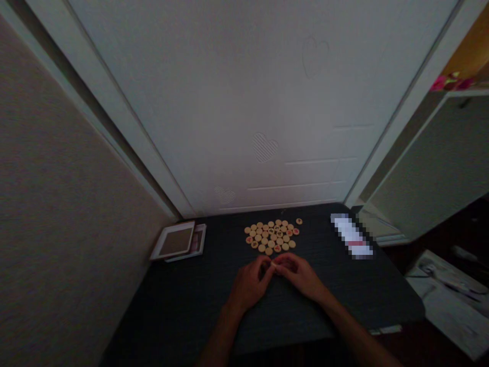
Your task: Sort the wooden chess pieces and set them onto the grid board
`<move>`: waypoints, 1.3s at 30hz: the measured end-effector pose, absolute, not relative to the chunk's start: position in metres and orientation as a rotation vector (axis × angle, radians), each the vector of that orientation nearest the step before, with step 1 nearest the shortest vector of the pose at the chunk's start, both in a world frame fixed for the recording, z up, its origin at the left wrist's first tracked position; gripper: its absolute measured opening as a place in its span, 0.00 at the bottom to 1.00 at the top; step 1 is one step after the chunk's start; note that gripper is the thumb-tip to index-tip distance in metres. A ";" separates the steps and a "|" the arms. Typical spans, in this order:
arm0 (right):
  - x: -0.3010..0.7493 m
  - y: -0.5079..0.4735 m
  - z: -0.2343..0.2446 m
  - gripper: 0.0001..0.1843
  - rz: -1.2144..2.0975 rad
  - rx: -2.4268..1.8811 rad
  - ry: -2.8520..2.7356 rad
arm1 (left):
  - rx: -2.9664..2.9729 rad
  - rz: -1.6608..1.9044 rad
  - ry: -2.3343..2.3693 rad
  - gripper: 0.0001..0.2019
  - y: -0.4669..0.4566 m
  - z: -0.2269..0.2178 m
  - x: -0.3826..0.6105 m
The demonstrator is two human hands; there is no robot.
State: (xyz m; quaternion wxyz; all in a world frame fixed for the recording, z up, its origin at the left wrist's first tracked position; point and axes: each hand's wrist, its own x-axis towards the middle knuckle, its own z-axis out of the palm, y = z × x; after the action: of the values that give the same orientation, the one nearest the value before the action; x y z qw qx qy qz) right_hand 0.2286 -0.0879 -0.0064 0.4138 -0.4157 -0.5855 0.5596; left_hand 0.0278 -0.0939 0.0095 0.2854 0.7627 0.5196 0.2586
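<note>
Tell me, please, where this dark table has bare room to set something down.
Bare tabletop lies right of the right hand, below the blurred white object, and between the picture frame and the xiangqi pieces; those pieces crowd the middle.

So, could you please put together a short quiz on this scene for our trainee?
1. True or false: the left hand and the right hand are on the near side of the round game pieces.
2. Where does the lone piece lie relative to the cluster of pieces? A: beyond it and to the right. B: in front of it and to the left. C: in the middle of it.
3. What lies at the left side of the dark table?

Key: 1 true; 2 A; 3 a white-edged square frame.
</note>
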 end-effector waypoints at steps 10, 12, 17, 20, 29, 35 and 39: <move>0.226 -0.086 -0.017 0.18 1.446 -1.066 -1.394 | 2.027 0.636 1.346 0.12 -0.090 0.001 0.027; 0.225 -0.086 -0.019 0.17 1.410 -1.063 -1.371 | 1.974 0.679 1.327 0.13 -0.089 0.001 0.027; 0.225 -0.088 -0.024 0.13 1.266 -1.123 -1.387 | 1.886 0.786 1.276 0.16 -0.086 0.007 0.026; 0.224 -0.089 -0.025 0.12 1.198 -1.149 -1.410 | 1.834 0.820 1.254 0.17 -0.085 0.010 0.027; 0.224 -0.093 -0.017 0.09 1.000 -1.110 -1.546 | 1.650 0.843 1.107 0.17 -0.089 0.005 0.041; 0.225 -0.092 -0.013 0.10 0.991 -1.085 -1.597 | 1.610 0.823 1.068 0.15 -0.094 0.004 0.043; 0.224 -0.093 -0.011 0.11 1.028 -1.119 -1.585 | 1.601 0.822 1.064 0.15 -0.094 0.005 0.042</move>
State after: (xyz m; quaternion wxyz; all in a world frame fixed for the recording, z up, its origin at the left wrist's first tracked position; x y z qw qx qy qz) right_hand 0.2244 -0.0933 -0.0113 0.4555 -0.4538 -0.6424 0.4170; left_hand 0.0416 -0.0941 0.0053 0.5015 0.6625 0.4402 0.3402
